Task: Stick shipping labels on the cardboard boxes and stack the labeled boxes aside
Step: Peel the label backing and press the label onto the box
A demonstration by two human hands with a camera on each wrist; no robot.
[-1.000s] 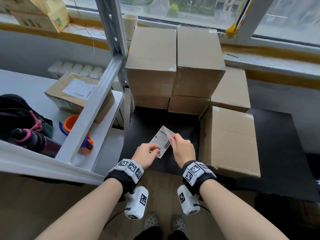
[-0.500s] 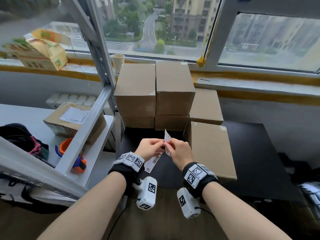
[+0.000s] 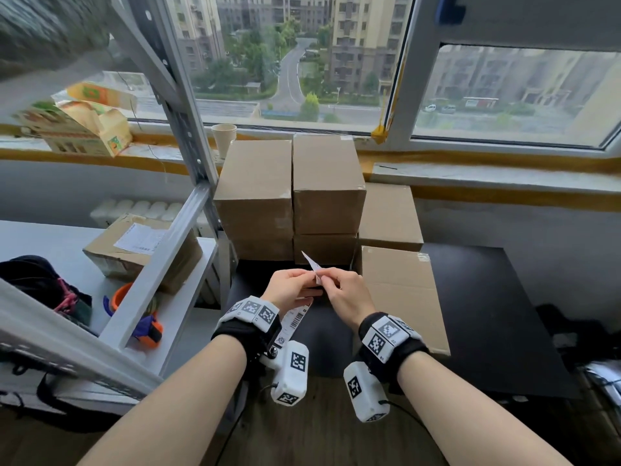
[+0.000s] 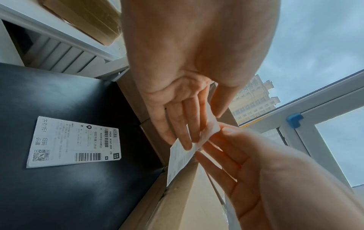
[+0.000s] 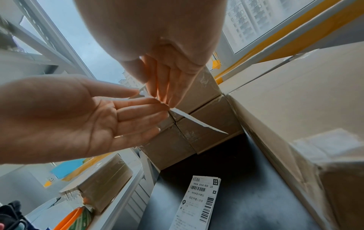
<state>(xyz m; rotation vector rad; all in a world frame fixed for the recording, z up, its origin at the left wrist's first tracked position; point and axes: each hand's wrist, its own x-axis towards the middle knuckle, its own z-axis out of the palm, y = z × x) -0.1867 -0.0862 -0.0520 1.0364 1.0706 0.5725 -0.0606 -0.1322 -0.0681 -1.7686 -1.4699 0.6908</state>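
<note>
Both hands meet in front of the chest above a black table (image 3: pixel 504 297), working one shipping label (image 3: pixel 311 262) between them. The left hand (image 3: pixel 290 286) pinches the label's lower part between thumb and the tips of its nearly straight fingers, while the right hand (image 3: pixel 346 295) nips the same label at its upper corner with thumb and fingertips, its other fingers only loosely bent. In the left wrist view the held label (image 4: pixel 183 157) hangs edge-on, printed side partly showing, and its top corner looks translucent where the fingers (image 4: pixel 189 124) press it; whether the backing is separating there cannot be told. The right wrist view shows the label (image 5: pixel 197 120) as a thin white strip pointing toward the stacked cardboard boxes (image 3: pixel 290 196) against the window sill. A second shipping label (image 4: pixel 74 142) lies flat on the table below the hands, barcode up, apart from any box. Just to the right of the hands stands a larger cardboard box (image 3: pixel 400 294), its top bare. On the white shelf (image 3: pixel 43 233) to the left sits a labelled box (image 3: pixel 141 250), near an orange tape dispenser (image 3: pixel 134 314) and a dark bag (image 3: pixel 37 284). A paper cup (image 3: pixel 223 136) stands on the sill.
</note>
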